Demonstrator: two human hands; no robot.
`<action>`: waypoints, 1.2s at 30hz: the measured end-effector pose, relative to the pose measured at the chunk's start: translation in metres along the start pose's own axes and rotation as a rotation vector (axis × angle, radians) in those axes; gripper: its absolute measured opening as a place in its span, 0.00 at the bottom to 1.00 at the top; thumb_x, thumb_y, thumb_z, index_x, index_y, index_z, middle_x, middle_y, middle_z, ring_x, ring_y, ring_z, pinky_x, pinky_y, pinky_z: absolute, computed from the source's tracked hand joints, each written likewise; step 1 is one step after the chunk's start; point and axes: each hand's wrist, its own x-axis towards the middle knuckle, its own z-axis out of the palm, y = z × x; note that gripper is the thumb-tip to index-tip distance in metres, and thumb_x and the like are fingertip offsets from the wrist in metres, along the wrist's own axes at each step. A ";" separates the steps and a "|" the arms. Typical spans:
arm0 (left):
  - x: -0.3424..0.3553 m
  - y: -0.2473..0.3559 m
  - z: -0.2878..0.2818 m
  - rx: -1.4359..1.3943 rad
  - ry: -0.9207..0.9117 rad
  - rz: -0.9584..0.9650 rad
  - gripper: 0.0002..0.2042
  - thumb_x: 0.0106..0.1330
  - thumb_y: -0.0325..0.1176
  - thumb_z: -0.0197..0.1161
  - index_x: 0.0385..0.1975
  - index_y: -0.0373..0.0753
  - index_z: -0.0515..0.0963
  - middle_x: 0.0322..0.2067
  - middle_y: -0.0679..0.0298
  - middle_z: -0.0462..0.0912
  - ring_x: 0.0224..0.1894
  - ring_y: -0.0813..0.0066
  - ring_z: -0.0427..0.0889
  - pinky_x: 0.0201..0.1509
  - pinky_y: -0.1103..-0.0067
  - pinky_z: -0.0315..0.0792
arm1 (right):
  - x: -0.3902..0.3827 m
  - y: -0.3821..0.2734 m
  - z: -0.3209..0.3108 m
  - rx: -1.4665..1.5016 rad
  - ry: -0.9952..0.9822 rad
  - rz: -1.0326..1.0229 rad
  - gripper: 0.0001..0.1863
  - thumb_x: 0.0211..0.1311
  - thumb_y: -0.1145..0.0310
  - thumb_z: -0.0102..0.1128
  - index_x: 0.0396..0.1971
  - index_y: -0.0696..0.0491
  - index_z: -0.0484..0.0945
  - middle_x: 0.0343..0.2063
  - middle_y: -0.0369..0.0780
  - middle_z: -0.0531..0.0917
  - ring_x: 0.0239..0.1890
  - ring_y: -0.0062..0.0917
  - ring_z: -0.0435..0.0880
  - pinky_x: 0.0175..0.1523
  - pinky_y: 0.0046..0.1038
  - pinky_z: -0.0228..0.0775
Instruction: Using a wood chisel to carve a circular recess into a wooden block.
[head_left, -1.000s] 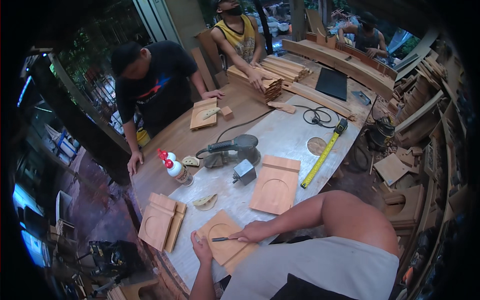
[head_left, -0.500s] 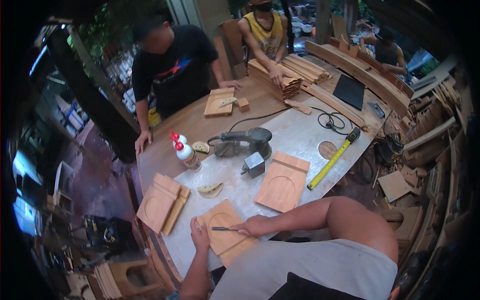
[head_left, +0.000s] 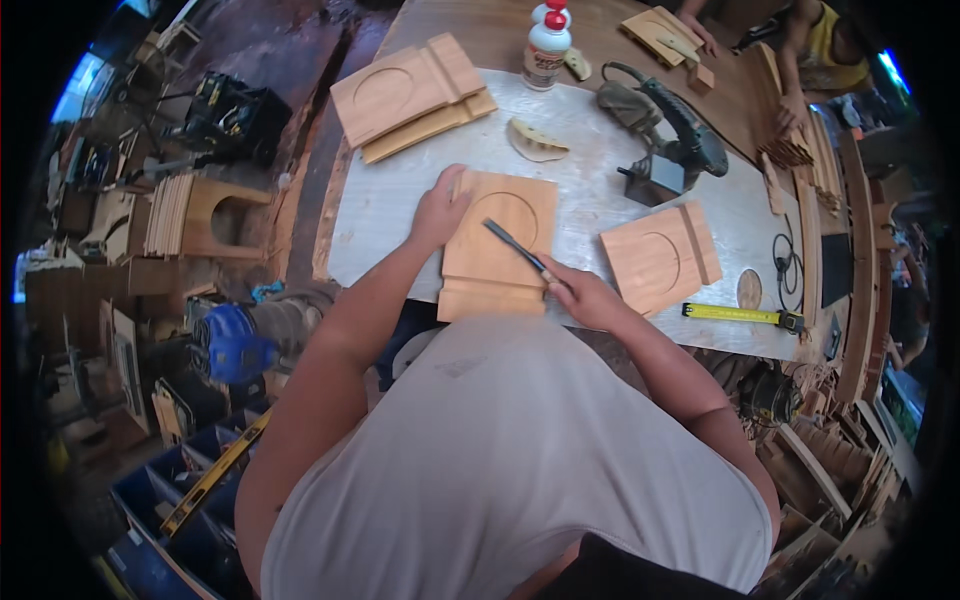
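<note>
A light wooden board with a round shallow recess and a groove across its near part lies in front of me, its near end close to my shirt. My left hand grips its upper left edge. In my right hand is a chisel, held by the handle at the board's right side, its flat blade slanting up and left over the recess. A similar recessed board rests to the right. Another recessed board sits at the far left, on top of a yellowish grooved wooden piece.
Beyond the board are a curved pale piece with holes, white red-capped bottles, a metal block and a corded power sander. An extended yellow tape measure lies right. A co-worker's hand touches stacked wood strips.
My view has swung right and down, so the table appears turned and shifted upward. Both hands stay at the board; the chisel now slants up-left across it instead of lying level.
</note>
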 end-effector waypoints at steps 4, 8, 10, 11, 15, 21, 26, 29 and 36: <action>-0.001 -0.005 0.000 0.045 0.006 -0.033 0.24 0.68 0.42 0.60 0.64 0.52 0.66 0.30 0.43 0.84 0.38 0.41 0.84 0.43 0.56 0.75 | 0.003 -0.020 0.001 -0.141 -0.002 0.044 0.27 0.74 0.63 0.51 0.72 0.37 0.64 0.41 0.52 0.85 0.43 0.50 0.83 0.47 0.46 0.75; -0.003 -0.005 0.001 0.041 0.022 0.005 0.24 0.69 0.44 0.60 0.64 0.52 0.66 0.29 0.43 0.83 0.38 0.40 0.84 0.43 0.57 0.75 | 0.001 -0.027 0.009 -0.208 0.038 0.147 0.25 0.74 0.61 0.51 0.69 0.35 0.67 0.27 0.50 0.84 0.31 0.49 0.84 0.39 0.48 0.75; -0.005 0.001 0.000 0.060 0.015 -0.010 0.24 0.69 0.44 0.60 0.64 0.52 0.67 0.29 0.42 0.83 0.38 0.40 0.84 0.43 0.56 0.75 | 0.000 -0.024 0.015 -0.206 0.073 0.153 0.24 0.74 0.61 0.50 0.69 0.35 0.68 0.24 0.50 0.83 0.28 0.49 0.83 0.37 0.48 0.74; -0.005 0.003 -0.001 0.077 0.002 -0.033 0.24 0.69 0.44 0.59 0.64 0.52 0.67 0.30 0.42 0.83 0.38 0.39 0.83 0.44 0.56 0.75 | 0.003 -0.023 0.018 -0.210 0.093 0.143 0.24 0.74 0.60 0.50 0.69 0.34 0.68 0.24 0.50 0.83 0.28 0.49 0.83 0.37 0.48 0.74; -0.005 -0.007 0.001 0.118 0.024 0.011 0.24 0.69 0.44 0.59 0.64 0.52 0.66 0.31 0.39 0.83 0.39 0.37 0.83 0.44 0.54 0.74 | 0.001 -0.028 0.018 -0.236 0.062 0.194 0.24 0.74 0.59 0.51 0.69 0.34 0.68 0.23 0.50 0.83 0.28 0.48 0.83 0.36 0.48 0.74; -0.003 -0.005 0.002 0.120 0.019 0.032 0.24 0.69 0.44 0.59 0.65 0.52 0.66 0.31 0.40 0.83 0.38 0.36 0.82 0.44 0.52 0.74 | 0.010 -0.021 0.023 -0.243 0.112 0.165 0.24 0.74 0.59 0.50 0.68 0.33 0.68 0.23 0.49 0.83 0.28 0.48 0.84 0.37 0.47 0.75; -0.001 -0.003 0.000 0.134 -0.005 0.014 0.24 0.69 0.44 0.59 0.65 0.53 0.66 0.27 0.43 0.83 0.35 0.38 0.83 0.43 0.53 0.74 | 0.010 -0.027 0.017 -0.243 0.091 0.200 0.24 0.74 0.59 0.50 0.68 0.33 0.69 0.23 0.49 0.83 0.29 0.48 0.84 0.36 0.47 0.74; -0.003 -0.004 0.001 0.115 -0.004 -0.007 0.24 0.69 0.45 0.58 0.65 0.53 0.66 0.26 0.45 0.83 0.34 0.39 0.83 0.41 0.54 0.74 | 0.006 -0.026 0.016 -0.269 0.086 0.197 0.23 0.74 0.59 0.50 0.68 0.33 0.69 0.22 0.49 0.83 0.28 0.48 0.84 0.36 0.47 0.74; -0.003 0.000 0.000 0.113 -0.024 -0.045 0.24 0.70 0.46 0.59 0.65 0.53 0.66 0.26 0.45 0.83 0.34 0.40 0.83 0.42 0.54 0.74 | 0.008 -0.032 0.017 -0.270 0.106 0.204 0.23 0.75 0.59 0.49 0.68 0.33 0.69 0.22 0.49 0.82 0.26 0.48 0.83 0.35 0.47 0.74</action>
